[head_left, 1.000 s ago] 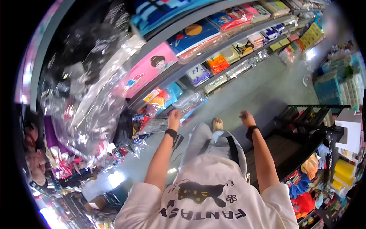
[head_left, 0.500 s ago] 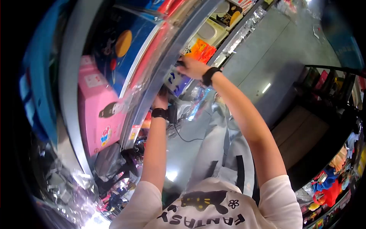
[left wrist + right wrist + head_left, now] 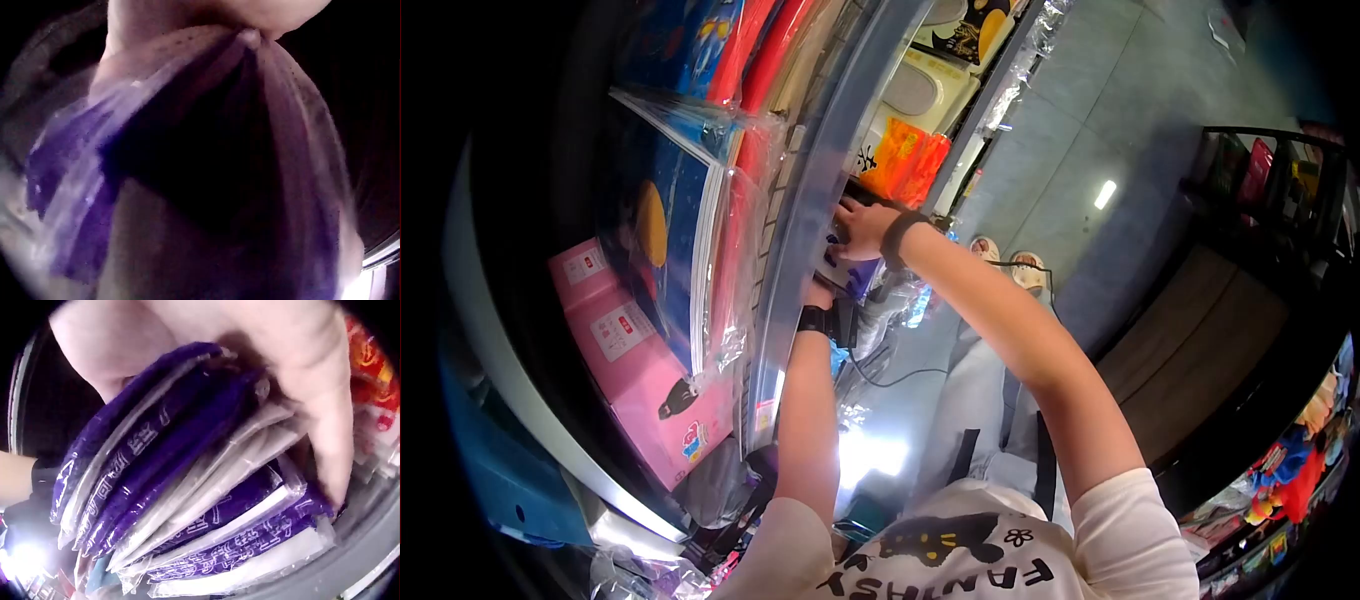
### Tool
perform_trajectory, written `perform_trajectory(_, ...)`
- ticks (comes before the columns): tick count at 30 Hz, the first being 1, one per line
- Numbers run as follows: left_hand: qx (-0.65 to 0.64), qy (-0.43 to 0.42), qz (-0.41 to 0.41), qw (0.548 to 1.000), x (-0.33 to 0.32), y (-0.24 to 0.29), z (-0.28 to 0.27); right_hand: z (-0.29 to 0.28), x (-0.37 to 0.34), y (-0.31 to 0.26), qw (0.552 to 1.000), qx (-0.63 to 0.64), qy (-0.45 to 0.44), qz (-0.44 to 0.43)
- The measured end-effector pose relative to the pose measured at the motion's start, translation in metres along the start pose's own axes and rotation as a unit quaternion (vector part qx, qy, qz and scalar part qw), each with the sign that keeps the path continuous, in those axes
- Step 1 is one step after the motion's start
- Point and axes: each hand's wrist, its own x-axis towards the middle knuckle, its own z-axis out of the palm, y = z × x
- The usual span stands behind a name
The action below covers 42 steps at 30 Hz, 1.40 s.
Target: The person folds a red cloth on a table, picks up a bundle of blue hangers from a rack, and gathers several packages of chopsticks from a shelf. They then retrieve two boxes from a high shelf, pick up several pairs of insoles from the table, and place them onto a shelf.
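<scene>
A stack of flat purple-and-white plastic packets [image 3: 187, 469] with white lettering lies under my right hand [image 3: 863, 228]. In the right wrist view, the thumb side and fingers of that hand curl over both sides of the stack. My left hand [image 3: 821, 294] is at the near end of the packets [image 3: 852, 277], partly hidden by the shelf edge. Purple plastic fills the dark left wrist view, held beneath the left hand [image 3: 206, 15], whose fingertips are mostly hidden.
A grey shelf edge [image 3: 805, 190] runs above both hands. Orange packets [image 3: 905, 160] stand beside the purple ones. Wrapped blue books [image 3: 670, 250] and a pink box [image 3: 640, 350] fill the shelf above. A black rack [image 3: 1260, 190] stands across the aisle.
Both hands have moved from over the aisle into the lower shelf. The right hand has come onto the purple packets, and the view has turned towards the shelf.
</scene>
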Motion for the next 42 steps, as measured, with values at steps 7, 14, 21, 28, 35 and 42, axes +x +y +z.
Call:
perform_trajectory(7, -0.362, 0.053, -0.186, 0.912, -0.009, 0.018, -0.008, 0.006, -0.025, -0.016, 0.988, -0.047, 0.149, -0.015)
perform_trajectory(14, -0.181, 0.285, -0.139, 0.931, -0.079, 0.072, 0.022, -0.056, -0.059, 0.024, 0.88, -0.143, 0.452, -0.013)
perform_trajectory(21, 0.288, 0.207, 0.021, 0.935, -0.147, 0.137, 0.077, -0.032, -0.041, 0.051, 0.878, -0.259, 0.403, -0.004)
perform_trajectory(28, 0.297, 0.037, 0.178, 0.938, -0.075, 0.208, 0.136, -0.052, -0.056, 0.058, 0.918, -0.167, 0.352, -0.079)
perform_trajectory(35, 0.289, 0.058, 0.177, 0.939, 0.024, 0.202, 0.147, -0.096, -0.056, 0.083, 0.875, 0.32, 0.363, -0.007)
perform_trajectory(42, 0.353, 0.025, 0.167, 0.92, 0.071, 0.197, 0.151, -0.096, -0.034, 0.055, 0.789, 0.5, 0.332, 0.132)
